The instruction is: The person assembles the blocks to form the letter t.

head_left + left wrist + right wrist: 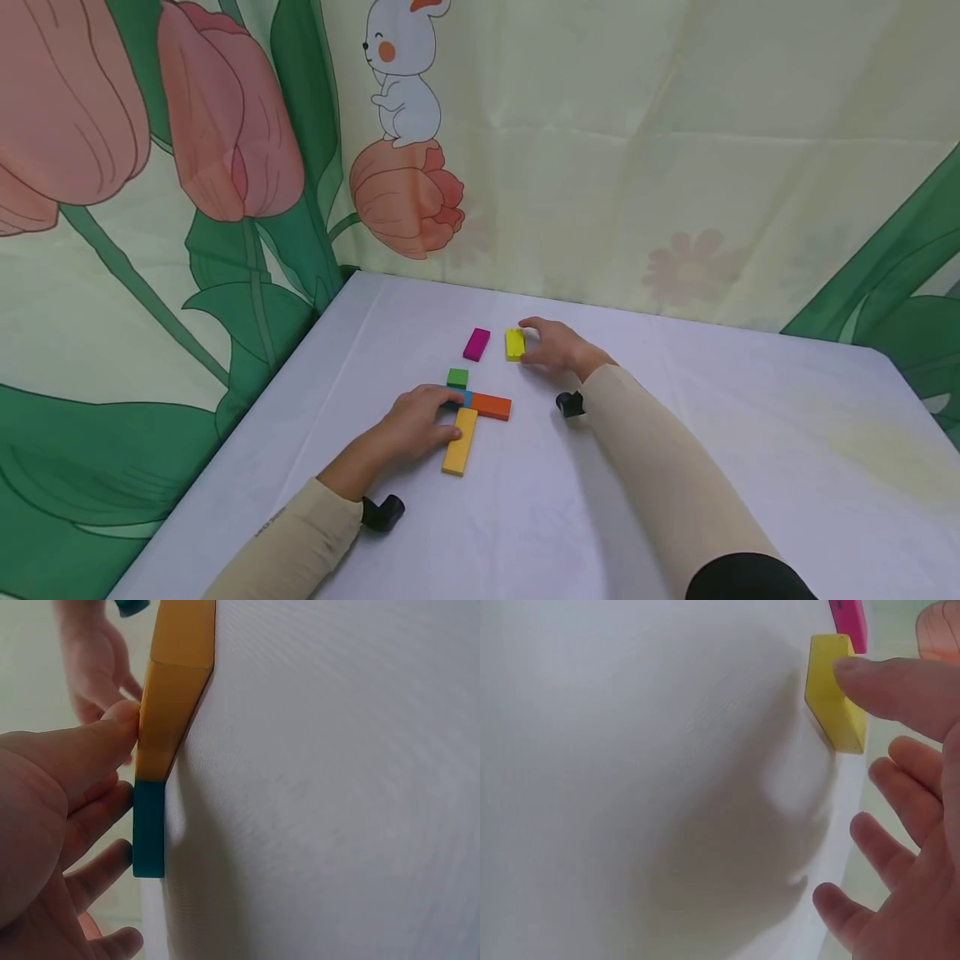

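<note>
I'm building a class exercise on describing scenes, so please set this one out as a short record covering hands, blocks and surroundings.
Left hand: thumb touches long golden-yellow rectangular block; fingers at blue rectangular block
Right hand: thumb at bright yellow rectangular block; other fingers spread
Right of blue block: orange rectangular block
Beyond blue block: small green block
Left of bright yellow block: magenta rectangular block, apart
Surface: white cloth-covered table
Backdrop: fabric printed with tulips and a rabbit

yellow block (514, 342): smooth, matt | table cover (795, 417): matt cloth | backdrop (570, 183): creased cloth
</note>
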